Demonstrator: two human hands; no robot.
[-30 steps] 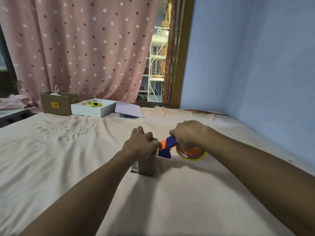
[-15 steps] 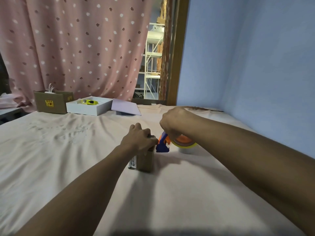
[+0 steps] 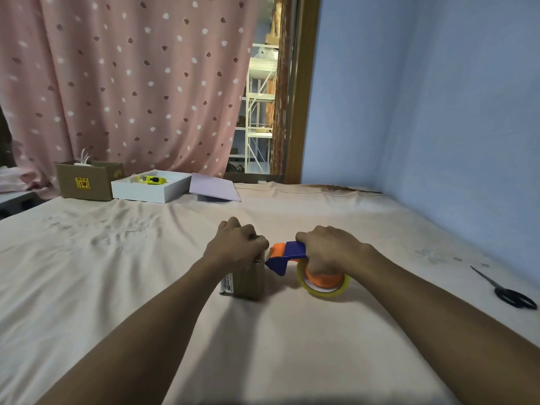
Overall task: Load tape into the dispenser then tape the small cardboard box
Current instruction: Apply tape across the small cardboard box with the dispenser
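Observation:
A small brown cardboard box [image 3: 248, 283] stands upright on the pink sheet at the centre. My left hand [image 3: 236, 247] is clamped over its top. Right beside it, my right hand [image 3: 330, 248] grips a blue and orange tape dispenser [image 3: 285, 257] that carries a roll of clear yellowish tape [image 3: 323, 286]. The dispenser's blue nose touches the upper right edge of the box. The roll rests low, near the sheet. The top of the box is hidden under my left hand.
Black scissors [image 3: 508, 292] lie at the right, near the blue wall. At the back left stand a brown carton [image 3: 87, 182], a white tray [image 3: 152, 190] holding a yellow cutter [image 3: 150, 179], and a lilac sheet [image 3: 213, 188]. A spotted curtain hangs behind.
My right hand lifted the dispenser up and back behind the box, then brought it down to the box's right side. My left hand stayed on the box.

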